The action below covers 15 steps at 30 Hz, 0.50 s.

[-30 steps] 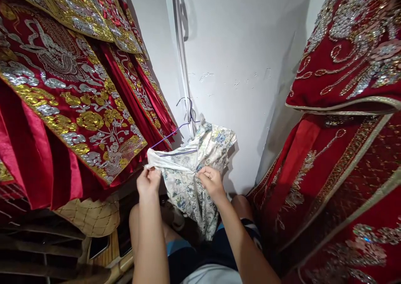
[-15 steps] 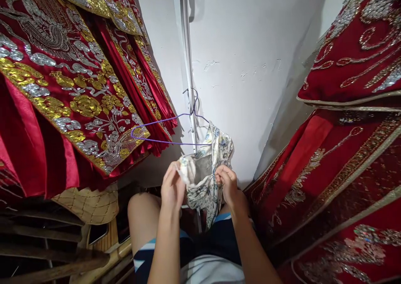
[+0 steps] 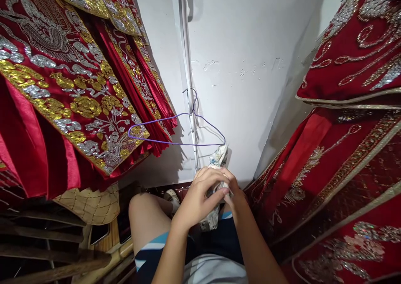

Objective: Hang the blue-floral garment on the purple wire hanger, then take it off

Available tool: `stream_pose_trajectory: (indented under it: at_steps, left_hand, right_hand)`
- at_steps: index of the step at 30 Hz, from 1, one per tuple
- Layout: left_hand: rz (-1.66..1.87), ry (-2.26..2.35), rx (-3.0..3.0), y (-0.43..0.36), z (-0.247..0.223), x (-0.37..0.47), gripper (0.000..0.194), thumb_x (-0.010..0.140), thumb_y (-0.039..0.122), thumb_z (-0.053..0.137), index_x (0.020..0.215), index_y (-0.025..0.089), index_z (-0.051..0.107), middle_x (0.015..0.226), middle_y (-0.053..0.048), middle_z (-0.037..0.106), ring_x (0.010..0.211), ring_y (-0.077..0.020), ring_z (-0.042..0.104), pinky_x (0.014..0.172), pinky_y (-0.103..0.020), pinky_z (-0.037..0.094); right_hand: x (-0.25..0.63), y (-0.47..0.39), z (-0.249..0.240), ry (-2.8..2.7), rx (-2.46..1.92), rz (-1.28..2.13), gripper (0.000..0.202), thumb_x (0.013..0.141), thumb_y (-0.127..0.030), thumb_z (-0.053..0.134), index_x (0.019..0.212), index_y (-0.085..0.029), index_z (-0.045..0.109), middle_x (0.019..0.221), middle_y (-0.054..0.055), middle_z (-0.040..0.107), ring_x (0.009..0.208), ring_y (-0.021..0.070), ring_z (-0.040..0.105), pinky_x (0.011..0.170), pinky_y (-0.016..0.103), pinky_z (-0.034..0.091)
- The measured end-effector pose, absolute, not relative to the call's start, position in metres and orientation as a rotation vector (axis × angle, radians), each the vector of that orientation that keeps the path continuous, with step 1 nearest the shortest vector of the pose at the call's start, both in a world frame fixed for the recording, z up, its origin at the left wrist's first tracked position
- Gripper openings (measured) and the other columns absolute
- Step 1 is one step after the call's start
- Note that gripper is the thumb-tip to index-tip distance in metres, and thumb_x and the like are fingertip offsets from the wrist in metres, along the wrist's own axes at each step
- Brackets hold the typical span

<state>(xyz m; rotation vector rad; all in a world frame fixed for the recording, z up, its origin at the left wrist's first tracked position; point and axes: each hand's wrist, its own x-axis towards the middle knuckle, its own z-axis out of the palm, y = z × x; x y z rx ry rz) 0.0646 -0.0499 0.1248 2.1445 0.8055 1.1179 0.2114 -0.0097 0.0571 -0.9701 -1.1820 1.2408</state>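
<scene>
A floral-patterned cloth garment (image 3: 219, 155), white with blue and grey print, is bunched between my two hands above my lap. My left hand (image 3: 206, 191) curls over it from the left, thumb and fingers around the fabric. Partly behind it, my right hand (image 3: 235, 188) grips the cloth from the right side. Above them a purple wire hanger (image 3: 177, 143) hangs from a metal upright (image 3: 186, 46). The garment's top end is near the hanger's right corner; whether they touch, I cannot tell. Part of the garment hangs below my hands.
Red dresses with gold and silver embroidery (image 3: 84, 104) hang at the left. More red beaded gowns (image 3: 313, 163) hang close on the right. A wooden chair (image 3: 46, 254) and a phone (image 3: 100, 233) are at the lower left. A white wall (image 3: 244, 33) stands ahead.
The garment has come off the hanger's right arm, which is now bare. My left hand has moved right, to my right hand, and the spread cloth is now gathered up.
</scene>
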Motion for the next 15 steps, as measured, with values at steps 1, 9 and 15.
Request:
stream_pose_trajectory:
  at_steps: [1,9,15]
  left_hand:
    - [1.18,0.826,2.073,-0.046,0.122,0.064,0.022,0.096,0.036,0.056,0.112,0.025,0.066,0.117,-0.009,0.066,0.115,-0.0278,0.059,0.103,-0.042,0.044]
    - [1.221,0.73,1.912,0.007,0.099,0.053,0.065,0.1,0.063,0.024,0.115,0.018,0.067,0.101,-0.011,0.07,0.094,-0.0252,0.064,0.088,-0.036,0.05]
    - [0.663,0.881,2.225,0.009,0.07,0.011,0.069,0.099,0.067,0.021,0.083,0.017,0.066,0.081,-0.006,0.066,0.075,-0.0202,0.056,0.076,-0.031,0.046]
  right_hand:
    - [0.209,-0.009,0.061,-1.142,-0.954,1.285,0.032,0.072,-0.054,0.06,0.076,-0.024,0.053,0.073,0.003,0.056,0.075,0.0223,0.056,0.068,0.033,0.048]
    - [0.2,-0.008,0.1,-1.057,-0.835,1.654,0.024,0.065,-0.031,0.066,0.085,-0.018,0.062,0.066,0.001,0.059,0.06,0.0176,0.055,0.055,0.027,0.041]
    - [0.246,0.001,0.127,-1.473,-0.737,1.631,0.008,0.066,-0.023,0.064,0.071,-0.017,0.061,0.065,-0.001,0.058,0.056,0.0123,0.049,0.053,0.023,0.036]
